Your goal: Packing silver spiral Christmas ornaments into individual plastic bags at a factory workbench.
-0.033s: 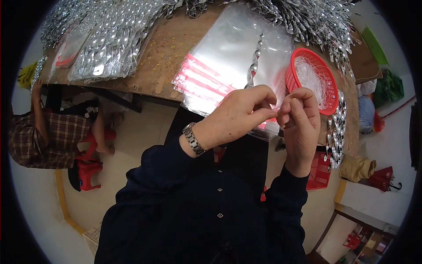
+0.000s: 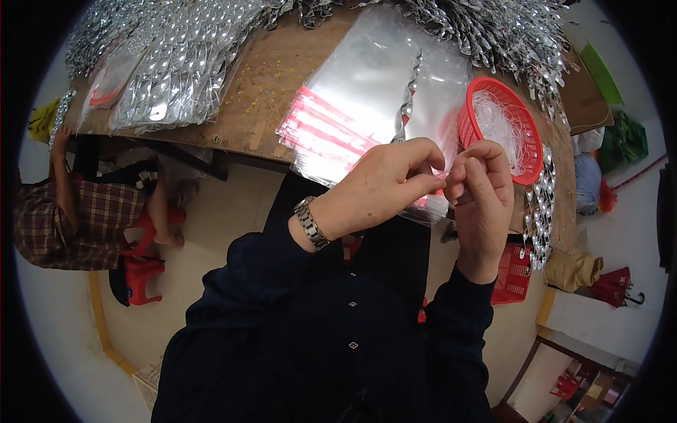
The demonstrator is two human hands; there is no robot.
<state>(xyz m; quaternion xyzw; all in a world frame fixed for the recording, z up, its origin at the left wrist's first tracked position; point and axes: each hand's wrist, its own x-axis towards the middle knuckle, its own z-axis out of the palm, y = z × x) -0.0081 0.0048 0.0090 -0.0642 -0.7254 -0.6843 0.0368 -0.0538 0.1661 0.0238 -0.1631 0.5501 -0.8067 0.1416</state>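
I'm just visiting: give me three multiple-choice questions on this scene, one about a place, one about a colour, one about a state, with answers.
1. Where is the basket?
A. on the table, right of the clear bags
B. on the floor
C. on the person's lap

2. What colour is the basket?
A. blue
B. red
C. yellow

3. How are the left hand and right hand?
A. flat on the table
B. far apart
C. raised, fingertips pinched together

Answers: 1 A, it sits at the table's right end beside the bags. 2 B, its mesh is red. 3 C, the fingertips meet in front of the bags; whatever they pinch is too small to tell.
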